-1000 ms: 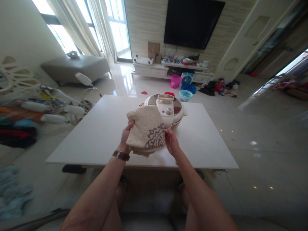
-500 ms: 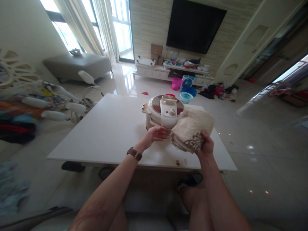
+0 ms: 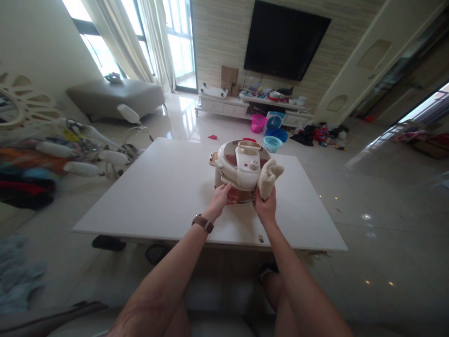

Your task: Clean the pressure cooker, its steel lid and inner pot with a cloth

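Note:
A cream pressure cooker (image 3: 242, 168) with a dark shiny lid, a top handle and a round knob stands on the white table (image 3: 164, 187). My right hand (image 3: 265, 206) is closed on a beige fluffy cloth (image 3: 269, 178) and presses it against the cooker's right front side. The cloth hangs bunched above the fingers and covers part of that side. My left hand (image 3: 224, 196) is at the cooker's left front, fingers spread along its lower body and holding nothing. A brown watch band circles the left wrist.
Near the table's front edge lies a small dark bit (image 3: 261, 238). Beyond the table stand a light blue basket (image 3: 272, 144) and a pink basket (image 3: 258, 123). A lamp with several white shades (image 3: 84, 169) is at the left. A grey bench (image 3: 115, 96) stands by the window.
My right hand has moved left with the cloth, from beside the cooker onto its side, and the cloth is now more bunched. My left hand has come closer against the cooker.

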Available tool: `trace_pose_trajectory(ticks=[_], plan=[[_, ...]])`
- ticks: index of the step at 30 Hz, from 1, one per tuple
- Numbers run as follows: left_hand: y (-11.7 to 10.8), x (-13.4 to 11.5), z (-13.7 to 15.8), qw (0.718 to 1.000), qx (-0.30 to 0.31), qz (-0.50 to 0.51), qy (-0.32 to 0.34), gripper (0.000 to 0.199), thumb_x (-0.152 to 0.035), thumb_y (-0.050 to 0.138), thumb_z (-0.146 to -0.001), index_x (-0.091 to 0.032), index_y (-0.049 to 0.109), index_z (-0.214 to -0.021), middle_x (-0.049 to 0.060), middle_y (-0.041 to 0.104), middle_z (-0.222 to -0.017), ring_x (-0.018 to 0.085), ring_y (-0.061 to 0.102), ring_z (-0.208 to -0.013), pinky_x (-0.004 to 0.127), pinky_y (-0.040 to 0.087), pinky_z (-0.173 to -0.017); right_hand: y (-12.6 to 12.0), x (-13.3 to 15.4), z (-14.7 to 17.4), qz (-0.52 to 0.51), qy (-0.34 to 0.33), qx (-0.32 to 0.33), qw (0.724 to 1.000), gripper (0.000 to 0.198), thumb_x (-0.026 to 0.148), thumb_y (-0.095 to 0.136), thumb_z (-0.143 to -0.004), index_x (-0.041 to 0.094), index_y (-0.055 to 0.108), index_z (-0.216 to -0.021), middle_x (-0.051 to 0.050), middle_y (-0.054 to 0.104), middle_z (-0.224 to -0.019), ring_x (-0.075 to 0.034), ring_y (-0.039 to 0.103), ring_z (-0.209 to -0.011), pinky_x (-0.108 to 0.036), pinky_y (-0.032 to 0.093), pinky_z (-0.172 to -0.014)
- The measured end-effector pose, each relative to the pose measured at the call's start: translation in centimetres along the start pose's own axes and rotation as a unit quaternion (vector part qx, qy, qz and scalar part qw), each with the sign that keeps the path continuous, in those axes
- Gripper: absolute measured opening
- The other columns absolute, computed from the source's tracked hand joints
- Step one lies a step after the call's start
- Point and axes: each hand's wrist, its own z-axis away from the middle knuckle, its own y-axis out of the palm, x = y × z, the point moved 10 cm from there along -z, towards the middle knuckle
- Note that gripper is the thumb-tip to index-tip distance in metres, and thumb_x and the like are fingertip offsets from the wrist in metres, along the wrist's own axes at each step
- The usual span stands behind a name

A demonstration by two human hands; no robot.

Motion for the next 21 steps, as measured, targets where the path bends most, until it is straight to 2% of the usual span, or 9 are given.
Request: trace_pose_trajectory(ticks=[3, 7, 13, 16, 19, 21], plan=[[0.4, -0.1, -0.1, 1.0, 0.003, 0.008, -0.002, 0.027, -0.039, 0.067, -0.098, -0.015, 0.063, -0.085, 0.008, 0.074, -0.081, 0.015, 0.069, -0.06, 0.027, 0.058, -0.056, -1.0, -1.0, -1.3, 0.043, -0.006, -0.047, 0.998, 0.053, 0.044, 0.074, -0.085, 0.019, 0.063, -0.131, -0.012, 0.069, -0.134, -0.027, 0.062, -0.13, -0.041, 0.047, -0.112], [0.5, -0.5, -0.2, 1.0, 0.004, 0.018, -0.002, 0.023, -0.034, 0.069, -0.097, -0.014, 0.063, -0.086, 0.007, 0.073, -0.082, 0.014, 0.069, -0.06, 0.026, 0.058, -0.056, -2.6, -5.1, -1.8, 0.075, 0.122, -0.11, 0.984, 0.043, 0.052, 0.067, -0.087, 0.015, 0.071, -0.107, -0.015, 0.077, -0.112, -0.029, 0.07, -0.114, -0.043, 0.053, -0.1], [0.2, -0.8, -0.3, 0.999, -0.01, 0.034, 0.013, 0.017, -0.026, 0.072, -0.096, -0.015, 0.061, -0.089, 0.004, 0.071, -0.078, 0.012, 0.069, -0.061, 0.023, 0.058, -0.056, 0.6, -5.9, 3.3, 0.021, 0.142, -0.125, 0.982, 0.042, 0.056, 0.064, -0.089, 0.02, 0.069, -0.111, -0.011, 0.077, -0.117, -0.025, 0.07, -0.115, -0.04, 0.054, -0.101], [0.3, -0.7, -0.3, 0.999, -0.008, 0.038, 0.011, 0.016, -0.026, 0.071, -0.096, -0.015, 0.061, -0.091, 0.004, 0.071, -0.08, 0.012, 0.069, -0.062, 0.023, 0.057, -0.056, 0.5, -6.4, 3.1, -0.002, 0.13, -0.148, 0.98, 0.037, 0.052, 0.067, -0.086, 0.022, 0.069, -0.109, -0.009, 0.077, -0.116, -0.023, 0.069, -0.116, -0.036, 0.055, -0.1], [0.4, -0.7, -0.3, 0.999, -0.01, 0.041, 0.009, 0.017, -0.028, 0.072, -0.096, -0.016, 0.06, -0.093, 0.004, 0.071, -0.081, 0.013, 0.069, -0.061, 0.024, 0.057, -0.055, -1.1, -8.6, 1.1, -0.028, 0.15, -0.184, 0.971, 0.031, 0.049, 0.067, -0.082, 0.022, 0.066, -0.098, -0.005, 0.076, -0.1, -0.02, 0.072, -0.101, -0.032, 0.059, -0.083], [0.4, -0.7, -0.2, 0.999, -0.01, 0.04, 0.01, 0.019, -0.029, 0.073, -0.095, -0.017, 0.06, -0.091, 0.003, 0.07, -0.08, 0.013, 0.069, -0.06, 0.024, 0.057, -0.055, -0.5, -10.4, 0.3, -0.092, 0.173, -0.142, 0.97, 0.028, 0.049, 0.064, -0.082, 0.023, 0.06, -0.093, -0.001, 0.072, -0.086, -0.018, 0.071, -0.085, -0.029, 0.058, -0.069]])
